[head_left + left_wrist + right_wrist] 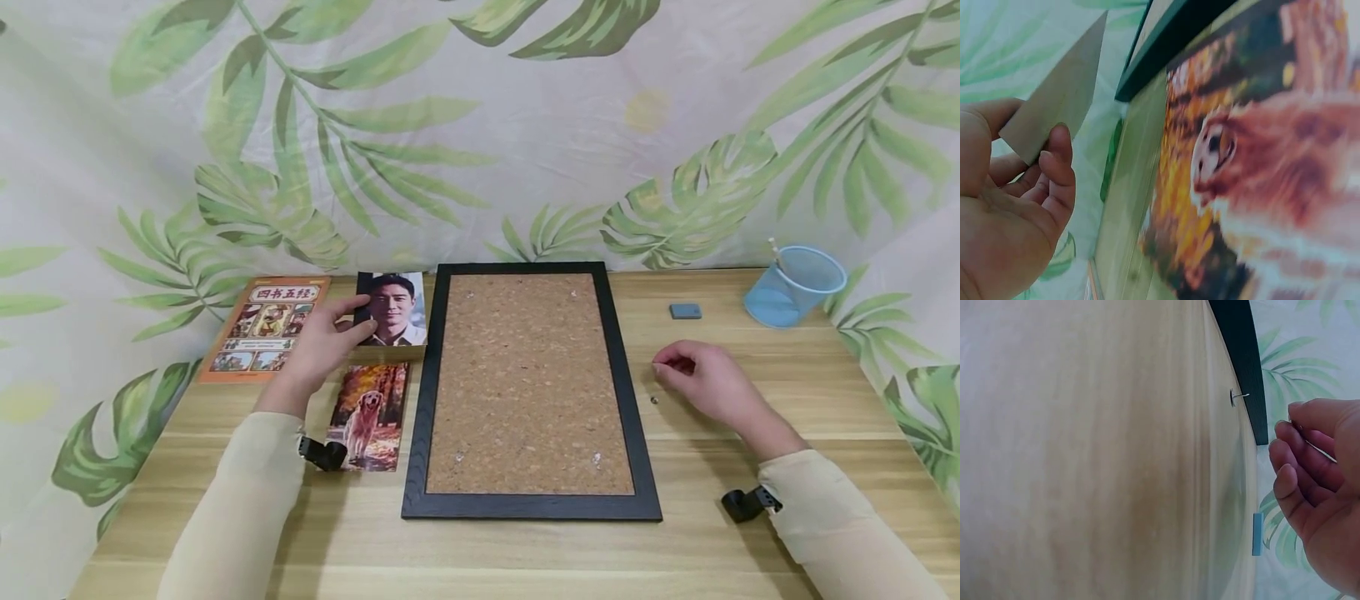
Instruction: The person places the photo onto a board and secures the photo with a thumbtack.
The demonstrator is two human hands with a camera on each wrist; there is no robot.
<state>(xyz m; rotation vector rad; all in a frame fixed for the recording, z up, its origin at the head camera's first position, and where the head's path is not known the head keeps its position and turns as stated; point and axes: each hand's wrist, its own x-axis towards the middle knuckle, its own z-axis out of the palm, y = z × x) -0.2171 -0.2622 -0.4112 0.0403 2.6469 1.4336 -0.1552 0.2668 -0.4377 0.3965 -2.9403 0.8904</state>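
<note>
Left hand on the portrait, right hand curled by a loose pin.

Far left lies the orange book; the left hand pinches the portrait photo by its edge, above the dog photo. The cork board sits centre. The right hand, fingers curled, hovers beside a pushpin; whether it holds anything, I cannot tell.

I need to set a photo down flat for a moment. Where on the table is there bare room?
Bare wood runs along the near table edge and between the cork board and blue cup, save a pushpin and eraser. Left of the board, book and photos crowd.
</note>
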